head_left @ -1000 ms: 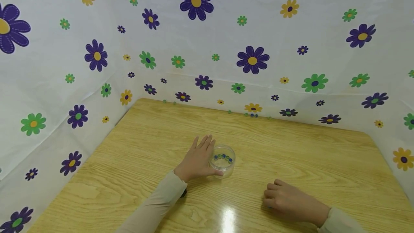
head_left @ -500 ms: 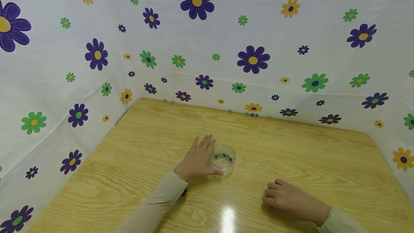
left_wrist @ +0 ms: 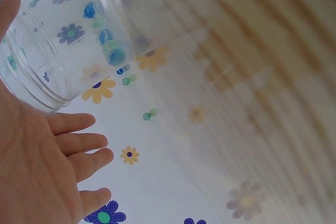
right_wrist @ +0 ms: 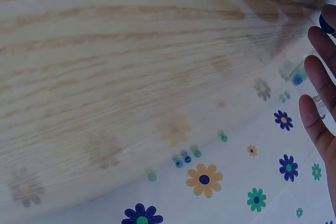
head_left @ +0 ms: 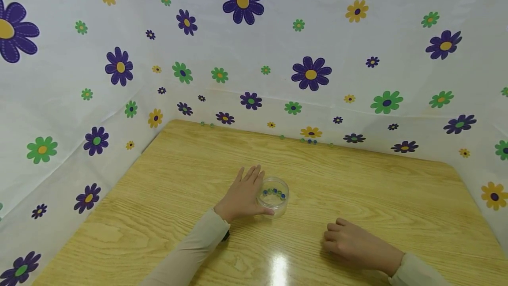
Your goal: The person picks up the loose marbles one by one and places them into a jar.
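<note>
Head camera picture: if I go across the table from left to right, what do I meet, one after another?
Two green marbles at the back edge → left hand → clear jar → two blue marbles at the back edge → right hand.

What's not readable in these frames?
Glassy blue and green marbles in the clear round jar: exact count; small in the head view, overlapping in the left wrist view.
Dark blue round object at the right hand: cut off by the right wrist view's right edge, partly covered by a finger; hidden by the hand in the head view.
Small black item: mostly hidden by the beige fabric sleeve, head view.
</note>
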Demonstrator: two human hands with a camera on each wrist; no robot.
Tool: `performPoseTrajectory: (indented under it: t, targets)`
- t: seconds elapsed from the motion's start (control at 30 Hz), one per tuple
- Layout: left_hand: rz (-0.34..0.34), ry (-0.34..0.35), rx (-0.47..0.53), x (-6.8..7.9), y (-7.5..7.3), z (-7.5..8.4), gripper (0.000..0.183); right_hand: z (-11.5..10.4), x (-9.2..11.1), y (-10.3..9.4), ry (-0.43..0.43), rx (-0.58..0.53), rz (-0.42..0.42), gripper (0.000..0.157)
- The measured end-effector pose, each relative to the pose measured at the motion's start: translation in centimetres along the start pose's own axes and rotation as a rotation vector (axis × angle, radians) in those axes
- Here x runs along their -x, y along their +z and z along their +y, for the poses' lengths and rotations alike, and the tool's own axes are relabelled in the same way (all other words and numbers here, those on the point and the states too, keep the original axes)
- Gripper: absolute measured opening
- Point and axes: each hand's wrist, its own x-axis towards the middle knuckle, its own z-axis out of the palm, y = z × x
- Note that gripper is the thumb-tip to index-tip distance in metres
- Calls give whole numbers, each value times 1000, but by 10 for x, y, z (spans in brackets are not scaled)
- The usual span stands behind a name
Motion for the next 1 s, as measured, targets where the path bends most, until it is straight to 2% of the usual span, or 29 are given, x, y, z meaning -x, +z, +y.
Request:
performPoseTrajectory:
  t: [0.17,0.4,0.53,0.67,0.77,0.83,0.9,1.0]
  targets:
    - [-7,-3,-3,0,0,0,112,4,-2,-3,10,18,-17,23]
    - [-12,-11,7,0,-1,0,113,13,-6,-10,24,47,80,22]
    - [-10,-7,9,0,-1,0,112,19,-9,-15,38,69,122,11]
    - [-7,-4,14,0,-1,0,112,25,-13,-22,46,99,161,15]
    - [-6,-5,12,0,-1,0,112,29,-17,-27,59,118,168,6]
    - [-6,-4,6,0,-1,0,112,31,-19,-30,70,122,160,18]
    - [-7,-3,2,0,-1,0,112,32,-22,-32,79,130,154,23]
    - [-9,-3,-4,0,-1,0,112,36,-26,-36,80,143,154,20]
